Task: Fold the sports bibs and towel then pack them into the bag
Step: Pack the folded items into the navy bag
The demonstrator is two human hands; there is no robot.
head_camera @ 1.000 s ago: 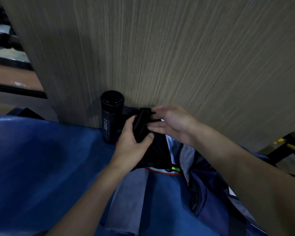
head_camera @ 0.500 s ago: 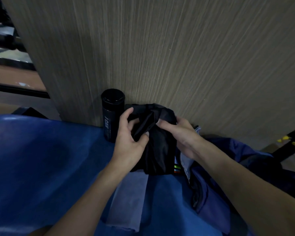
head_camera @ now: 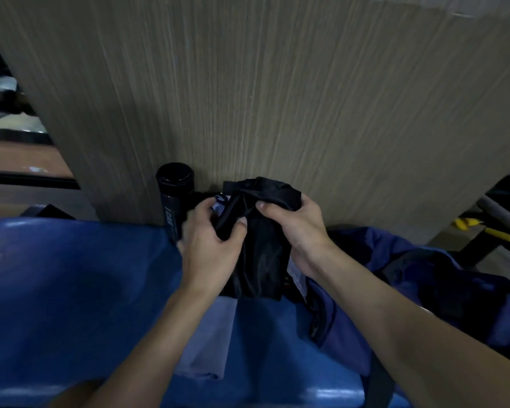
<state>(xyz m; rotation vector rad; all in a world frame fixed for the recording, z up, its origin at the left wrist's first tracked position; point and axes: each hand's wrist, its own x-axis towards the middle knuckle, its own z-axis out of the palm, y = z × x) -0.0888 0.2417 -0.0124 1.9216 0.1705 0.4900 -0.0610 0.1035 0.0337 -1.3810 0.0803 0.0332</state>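
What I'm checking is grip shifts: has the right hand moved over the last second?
Yes. The right hand has slid rightward, away from the black bottle, to grip the right side of the black cloth.

At the centre of the frame both hands hold a bunched black cloth (head_camera: 259, 254) upright above a blue surface (head_camera: 71, 290). The left hand (head_camera: 209, 245) pinches a fold of it between thumb and fingers; the right hand (head_camera: 299, 231) grips its upper right side, thumb on the front. Just left of the left hand a black bottle (head_camera: 174, 195) stands against a wood-grain panel (head_camera: 277, 98) that fills the upper frame. A grey towel (head_camera: 206, 348) lies folded at lower centre, under the left forearm. A blue bag (head_camera: 424, 290) slumps at lower right.
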